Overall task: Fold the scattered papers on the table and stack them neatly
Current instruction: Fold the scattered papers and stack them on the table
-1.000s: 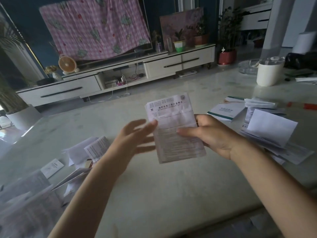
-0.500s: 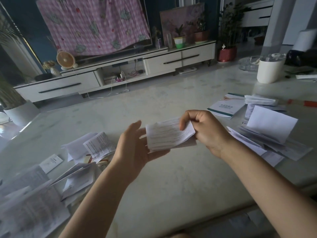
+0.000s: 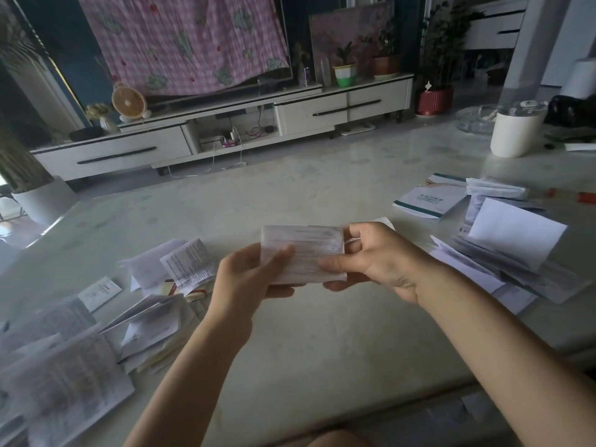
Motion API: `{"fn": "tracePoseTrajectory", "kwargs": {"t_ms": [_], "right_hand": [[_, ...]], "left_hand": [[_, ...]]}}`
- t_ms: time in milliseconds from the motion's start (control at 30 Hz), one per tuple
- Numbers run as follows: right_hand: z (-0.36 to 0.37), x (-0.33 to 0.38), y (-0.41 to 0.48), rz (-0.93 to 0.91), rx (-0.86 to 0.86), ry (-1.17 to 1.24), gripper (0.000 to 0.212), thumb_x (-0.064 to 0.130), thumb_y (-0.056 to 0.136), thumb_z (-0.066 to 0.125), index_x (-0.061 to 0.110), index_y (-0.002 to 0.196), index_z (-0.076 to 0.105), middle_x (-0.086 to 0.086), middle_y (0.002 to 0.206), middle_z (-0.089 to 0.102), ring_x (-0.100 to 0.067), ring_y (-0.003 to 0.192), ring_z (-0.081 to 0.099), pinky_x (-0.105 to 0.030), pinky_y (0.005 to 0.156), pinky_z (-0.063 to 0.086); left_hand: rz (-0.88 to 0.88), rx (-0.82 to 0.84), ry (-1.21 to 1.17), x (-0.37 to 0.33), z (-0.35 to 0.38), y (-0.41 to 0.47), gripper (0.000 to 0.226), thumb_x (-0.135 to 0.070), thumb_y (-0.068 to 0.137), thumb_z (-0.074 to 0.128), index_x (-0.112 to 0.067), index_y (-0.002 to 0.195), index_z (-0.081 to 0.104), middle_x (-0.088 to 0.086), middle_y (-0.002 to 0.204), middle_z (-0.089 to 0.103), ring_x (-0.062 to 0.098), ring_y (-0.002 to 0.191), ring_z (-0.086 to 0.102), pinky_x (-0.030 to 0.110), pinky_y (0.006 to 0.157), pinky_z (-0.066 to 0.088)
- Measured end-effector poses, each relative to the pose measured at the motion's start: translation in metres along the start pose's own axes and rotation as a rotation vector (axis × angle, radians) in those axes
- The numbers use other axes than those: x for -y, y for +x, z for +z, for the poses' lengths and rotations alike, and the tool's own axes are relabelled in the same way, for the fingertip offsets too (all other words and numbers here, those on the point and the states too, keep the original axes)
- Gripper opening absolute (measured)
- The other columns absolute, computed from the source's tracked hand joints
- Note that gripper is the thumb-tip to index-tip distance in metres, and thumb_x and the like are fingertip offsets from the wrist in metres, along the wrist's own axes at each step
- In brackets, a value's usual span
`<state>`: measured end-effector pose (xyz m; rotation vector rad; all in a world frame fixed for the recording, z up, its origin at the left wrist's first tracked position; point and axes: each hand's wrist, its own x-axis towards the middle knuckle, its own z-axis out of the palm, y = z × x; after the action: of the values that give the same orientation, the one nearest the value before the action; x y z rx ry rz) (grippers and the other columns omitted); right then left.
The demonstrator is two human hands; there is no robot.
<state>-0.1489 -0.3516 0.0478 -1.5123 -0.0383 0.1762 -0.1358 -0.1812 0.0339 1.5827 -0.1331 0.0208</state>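
1. Your left grip (image 3: 248,275) pinches the folded paper (image 3: 301,253) at its left edge, thumb on top and fingers underneath.
2. Your right grip (image 3: 377,259) pinches the same paper at its right edge, thumb across the lower corner.
3. You hold the folded paper in the air above the pale surface (image 3: 306,343), print facing up.
4. Left of the folded paper, loose printed sheets (image 3: 64,366) lie scattered on the surface.
5. Right of the folded paper rests a pile of folded sheets (image 3: 516,246). A teal-edged booklet (image 3: 425,200) lies farther back on that side.

The pale table (image 3: 322,343) bears paper piles left (image 3: 64,366) and right (image 3: 516,253).
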Motion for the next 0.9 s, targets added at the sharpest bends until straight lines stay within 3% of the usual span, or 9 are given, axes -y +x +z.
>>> {"fn": "tracePoseTrajectory", "kwargs": {"t_ms": [100,200,367,500,600,667,733,800,900], "right_hand": [[0.019,-0.009,0.002,-0.023,-0.114,0.131,0.018,-0.009,0.077,0.066,0.001,0.091,0.061,-0.013,0.083,0.066,-0.017,0.058,0.066,-0.029,0.054,0.058],[0.042,-0.023,0.001,-0.014,-0.061,-0.003,0.018,-0.001,0.082,0.066,0.000,0.100,0.062,-0.017,0.090,0.068,-0.026,0.063,0.067,-0.036,0.060,0.059],[0.031,-0.018,0.011,-0.075,-0.135,-0.321,0.007,0.013,0.088,0.060,0.012,0.082,0.057,-0.005,0.075,0.064,-0.020,0.057,0.061,-0.027,0.050,0.050],[-0.005,-0.023,0.032,-0.244,-0.424,-0.907,0.011,0.013,0.083,0.061,0.017,0.092,0.066,-0.004,0.100,0.064,-0.018,0.094,0.057,-0.024,0.081,0.042],[-0.007,-0.034,0.038,-0.088,-0.079,-1.192,0.037,0.024,0.086,0.058,0.028,0.123,0.060,-0.013,0.153,0.024,-0.025,0.142,0.019,-0.029,0.114,0.017],[-0.002,-0.040,0.042,0.044,0.054,-1.252,0.049,0.038,0.091,0.052,0.034,0.138,0.041,-0.012,0.158,-0.004,-0.026,0.145,-0.003,-0.032,0.118,0.004],[-0.002,-0.044,0.043,0.076,0.030,-1.324,0.059,0.050,0.093,0.043,0.032,0.146,0.025,-0.010,0.157,-0.012,-0.026,0.145,-0.005,-0.035,0.116,0.003],[-0.004,-0.049,0.049,0.063,-0.029,-1.441,0.066,0.054,0.093,0.037,0.021,0.148,0.021,-0.006,0.158,-0.004,-0.025,0.145,0.002,-0.037,0.114,0.007],[-0.009,-0.054,0.059,-0.206,-0.247,-1.329,0.052,0.040,0.092,0.051,0.007,0.133,0.047,-0.010,0.141,0.044,-0.026,0.129,0.040,-0.033,0.102,0.029]], "left_hand": [[-0.104,-0.017,-0.278,0.011,0.000,-0.003,0.019,-0.026,0.080,0.062,-0.010,0.089,0.067,0.002,0.080,0.071,0.013,0.076,0.067,0.025,0.072,0.052],[-0.184,-0.001,-0.511,0.018,0.008,-0.009,0.027,-0.023,0.085,0.054,-0.003,0.101,0.063,0.017,0.100,0.070,0.025,0.090,0.067,0.040,0.086,0.050],[-0.165,-0.128,-0.611,0.025,-0.004,0.006,0.018,-0.011,0.096,0.044,-0.006,0.097,0.061,0.006,0.084,0.073,0.015,0.078,0.070,0.032,0.076,0.054],[-0.289,-0.124,-0.560,0.036,-0.012,0.012,0.018,-0.005,0.095,0.043,-0.007,0.091,0.061,0.005,0.076,0.074,0.014,0.070,0.071,0.034,0.073,0.050],[-0.370,-0.091,-0.548,0.037,-0.015,0.022,0.020,-0.002,0.092,0.041,-0.006,0.090,0.060,0.006,0.074,0.072,0.017,0.067,0.070,0.035,0.069,0.050],[-0.408,-0.050,-0.508,0.036,-0.017,0.033,0.022,0.000,0.090,0.039,-0.004,0.090,0.061,0.009,0.076,0.072,0.020,0.071,0.069,0.035,0.070,0.051],[-0.415,-0.028,-0.432,0.036,-0.016,0.041,0.022,0.002,0.090,0.039,-0.003,0.089,0.061,0.011,0.082,0.071,0.022,0.076,0.068,0.036,0.075,0.051],[-0.383,-0.031,-0.378,0.038,-0.018,0.047,0.020,0.003,0.091,0.041,-0.003,0.090,0.060,0.015,0.091,0.068,0.025,0.083,0.065,0.038,0.082,0.051],[-0.320,-0.056,-0.352,0.042,-0.023,0.048,0.016,0.003,0.092,0.044,-0.003,0.092,0.059,0.013,0.087,0.065,0.023,0.079,0.064,0.036,0.076,0.052]]}}
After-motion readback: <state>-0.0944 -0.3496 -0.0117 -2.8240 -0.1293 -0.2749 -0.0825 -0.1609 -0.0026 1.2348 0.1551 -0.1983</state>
